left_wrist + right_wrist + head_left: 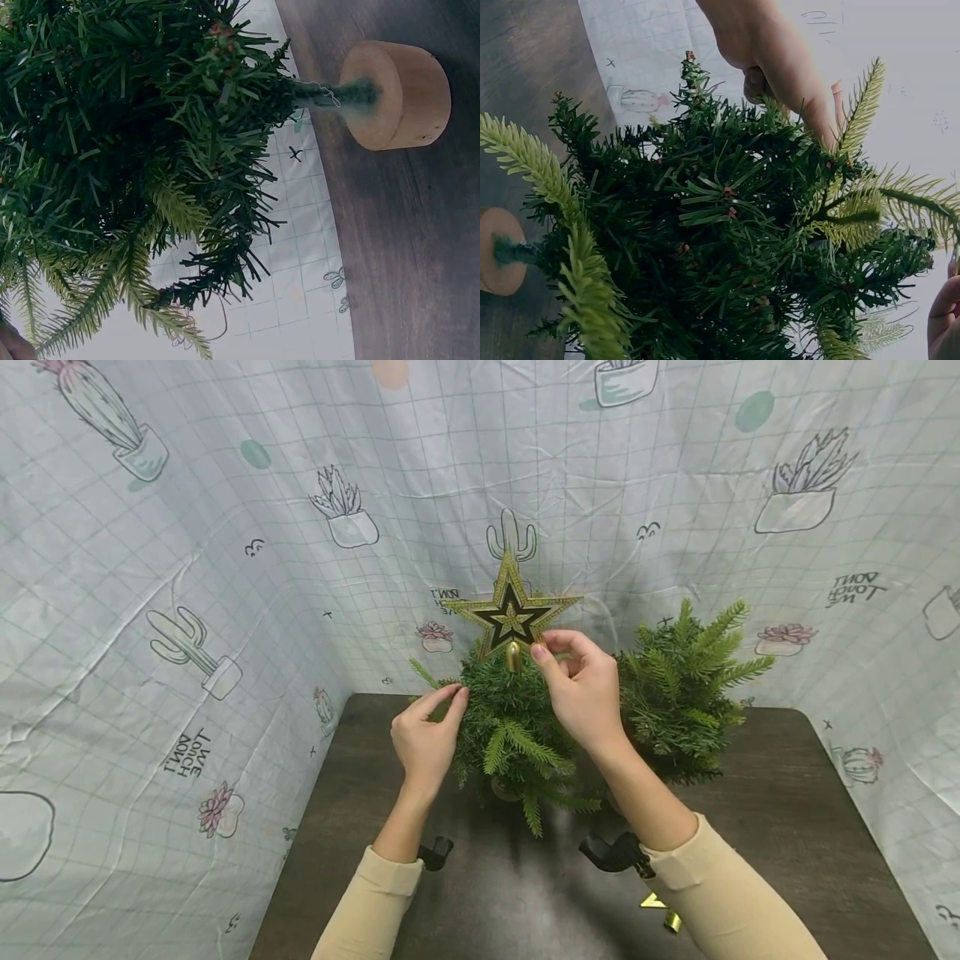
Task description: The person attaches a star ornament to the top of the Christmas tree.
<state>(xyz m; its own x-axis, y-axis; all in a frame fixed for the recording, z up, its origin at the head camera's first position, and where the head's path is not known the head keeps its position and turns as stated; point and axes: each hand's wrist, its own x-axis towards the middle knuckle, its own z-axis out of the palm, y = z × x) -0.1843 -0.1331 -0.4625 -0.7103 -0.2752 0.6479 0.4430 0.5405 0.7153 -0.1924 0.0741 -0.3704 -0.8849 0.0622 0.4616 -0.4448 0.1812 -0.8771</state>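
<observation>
A gold star topper point(513, 614) with a dark inner outline and a short gold socket stands at the tip of a small artificial Christmas tree point(517, 718). My right hand point(585, 689) pinches the star's lower right point between thumb and fingers. On the tree's left side, my left hand point(426, 735) brings thumb and forefinger together on a branch near the top. The right wrist view also has the left hand point(780, 64) among the needles. A round wooden base point(397, 96) carries the tree's green stem. Foliage hides how the socket meets the treetop.
A second small tree point(682, 693) stands close behind on the right. Near the right sleeve another shiny gold piece point(654, 902) lies on the dark wooden table point(780, 827), partly covered by the arm. Printed cloth point(420, 460) hangs behind and at both sides.
</observation>
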